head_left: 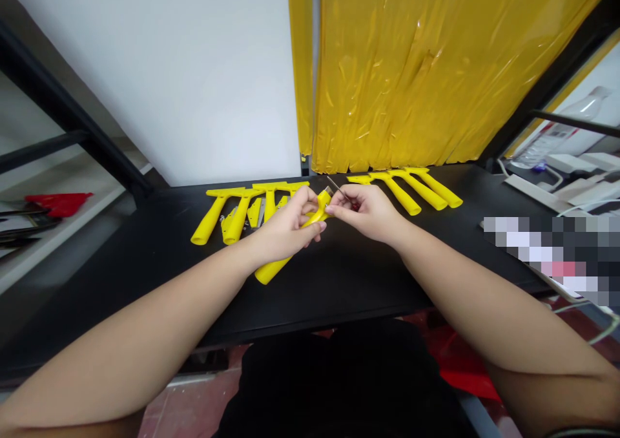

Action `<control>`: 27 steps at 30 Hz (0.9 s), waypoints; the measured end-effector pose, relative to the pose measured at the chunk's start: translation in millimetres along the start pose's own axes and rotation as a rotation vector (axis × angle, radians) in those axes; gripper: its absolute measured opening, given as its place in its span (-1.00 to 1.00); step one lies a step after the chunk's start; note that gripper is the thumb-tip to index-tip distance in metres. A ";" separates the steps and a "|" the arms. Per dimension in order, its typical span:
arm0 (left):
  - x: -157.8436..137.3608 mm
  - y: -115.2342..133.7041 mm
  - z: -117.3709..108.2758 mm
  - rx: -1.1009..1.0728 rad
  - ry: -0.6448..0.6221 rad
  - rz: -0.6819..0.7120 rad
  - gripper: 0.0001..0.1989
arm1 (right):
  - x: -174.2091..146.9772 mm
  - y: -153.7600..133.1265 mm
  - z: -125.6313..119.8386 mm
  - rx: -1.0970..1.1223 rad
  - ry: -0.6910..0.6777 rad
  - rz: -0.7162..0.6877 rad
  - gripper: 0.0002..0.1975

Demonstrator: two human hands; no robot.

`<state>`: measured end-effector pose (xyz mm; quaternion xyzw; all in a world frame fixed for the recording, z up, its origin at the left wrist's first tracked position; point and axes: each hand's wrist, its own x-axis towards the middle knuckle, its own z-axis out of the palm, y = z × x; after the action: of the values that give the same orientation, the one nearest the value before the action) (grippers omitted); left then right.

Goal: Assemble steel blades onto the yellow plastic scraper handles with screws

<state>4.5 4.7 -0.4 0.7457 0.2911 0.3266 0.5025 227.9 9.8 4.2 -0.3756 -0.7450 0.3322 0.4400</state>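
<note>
Gripped in the left hand [285,228], the yellow scraper handle [271,269] lies with its long axis running near-left to far-right; the right hand [371,213] pinches a thin metal tool [336,188] just beside its far head.

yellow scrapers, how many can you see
About 7: one in the left hand, three lying left, three lying right on the table. Hands may hide more.

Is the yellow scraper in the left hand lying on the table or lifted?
Lifted: left hand grips yellow scraper, handle slanting above black table.
</note>
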 end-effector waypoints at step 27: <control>5.5 4.8 -2.1 -0.510 0.055 -0.280 -0.52 | 7.5 26.2 -25.3 0.003 -0.037 0.071 -0.71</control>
<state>6.7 8.5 5.8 0.5387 0.3132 0.3367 0.7059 255.3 33.4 -4.5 -0.3949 -0.7387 0.3557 0.4145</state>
